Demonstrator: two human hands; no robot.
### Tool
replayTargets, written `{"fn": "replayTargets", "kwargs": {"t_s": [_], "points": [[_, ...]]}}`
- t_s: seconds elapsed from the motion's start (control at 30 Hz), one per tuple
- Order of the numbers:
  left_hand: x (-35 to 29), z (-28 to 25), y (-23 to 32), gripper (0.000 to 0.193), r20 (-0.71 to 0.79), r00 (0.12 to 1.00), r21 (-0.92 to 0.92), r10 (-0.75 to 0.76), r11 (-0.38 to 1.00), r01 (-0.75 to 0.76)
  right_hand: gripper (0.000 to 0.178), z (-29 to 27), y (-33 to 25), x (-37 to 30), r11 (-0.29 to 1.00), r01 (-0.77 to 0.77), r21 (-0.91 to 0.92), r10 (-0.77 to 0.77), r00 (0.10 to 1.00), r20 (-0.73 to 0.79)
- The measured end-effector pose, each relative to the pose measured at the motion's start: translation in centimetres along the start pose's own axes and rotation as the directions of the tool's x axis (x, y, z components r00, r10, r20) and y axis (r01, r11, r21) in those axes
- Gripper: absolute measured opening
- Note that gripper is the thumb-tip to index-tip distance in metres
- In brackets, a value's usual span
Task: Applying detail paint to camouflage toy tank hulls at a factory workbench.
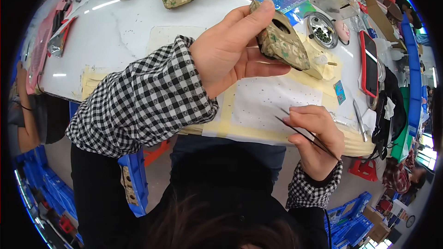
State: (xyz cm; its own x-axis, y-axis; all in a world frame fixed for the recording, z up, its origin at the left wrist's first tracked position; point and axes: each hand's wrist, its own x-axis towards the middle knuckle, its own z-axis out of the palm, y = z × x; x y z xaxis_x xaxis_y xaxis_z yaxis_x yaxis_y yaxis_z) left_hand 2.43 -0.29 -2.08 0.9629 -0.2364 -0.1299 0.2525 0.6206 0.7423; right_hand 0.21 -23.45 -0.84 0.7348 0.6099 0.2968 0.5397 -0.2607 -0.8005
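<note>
At left, the glossy white tabletop (115, 23) is giving us open room. Our left hand (226, 55) is gripping a tan-green camouflage fabric pouch (286, 48) with an oval hole, above the table. Near its yellow-taped front edge, our right hand (322, 136) is grasping slim, pointed black tweezers (295, 129), tips apart, over speckled white paper (258, 99).

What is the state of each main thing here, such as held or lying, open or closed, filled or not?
Left hand: gripping the camouflage pouch
Camouflage pouch: held up, tilted
Right hand: holding the black tweezers
Black tweezers: tips apart
White sheet: lying flat, dotted with specks
Round dish: holding small dark pieces
Phone: screen on or off, cannot tell
</note>
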Motion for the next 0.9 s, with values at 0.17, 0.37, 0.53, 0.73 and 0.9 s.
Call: {"fn": "replayTargets", "kwargs": {"t_s": [0.17, 0.37, 0.53, 0.73, 0.9], "points": [[-0.2, 0.2, 0.2, 0.053, 0.001, 1.0, -0.01, 0.022, 1.0, -0.022, 0.023, 1.4, 0.2, 0.9, 0.998, 0.058, 0.018, -0.059, 0.998, 0.024], [-0.3, 0.2, 0.1, 0.054, 0.008, 0.999, -0.017, 0.045, 0.999, -0.045, 0.019, 3.0, 0.3, 0.4, 0.994, -0.001, 0.106, 0.005, 0.999, -0.034], [-0.6, 0.0, 0.0, 0.056, 0.002, 0.998, -0.017, 0.065, 0.998, -0.065, 0.015, 3.2, 0.5, 0.7, 0.997, 0.063, 0.041, -0.064, 0.997, 0.033], [-0.6, 0.1, 0.0, 0.058, 0.007, 0.997, -0.014, 0.082, 0.997, -0.082, 0.014, 3.2, 0.5, 0.7, 0.998, 0.036, 0.046, -0.038, 0.999, 0.039], [-0.2, 0.2, 0.1, 0.06, 0.012, 0.995, -0.016, 0.098, 0.995, -0.098, 0.014, 3.3, 0.5, 0.7, 0.999, 0.027, 0.042, -0.029, 0.999, 0.042]]}}
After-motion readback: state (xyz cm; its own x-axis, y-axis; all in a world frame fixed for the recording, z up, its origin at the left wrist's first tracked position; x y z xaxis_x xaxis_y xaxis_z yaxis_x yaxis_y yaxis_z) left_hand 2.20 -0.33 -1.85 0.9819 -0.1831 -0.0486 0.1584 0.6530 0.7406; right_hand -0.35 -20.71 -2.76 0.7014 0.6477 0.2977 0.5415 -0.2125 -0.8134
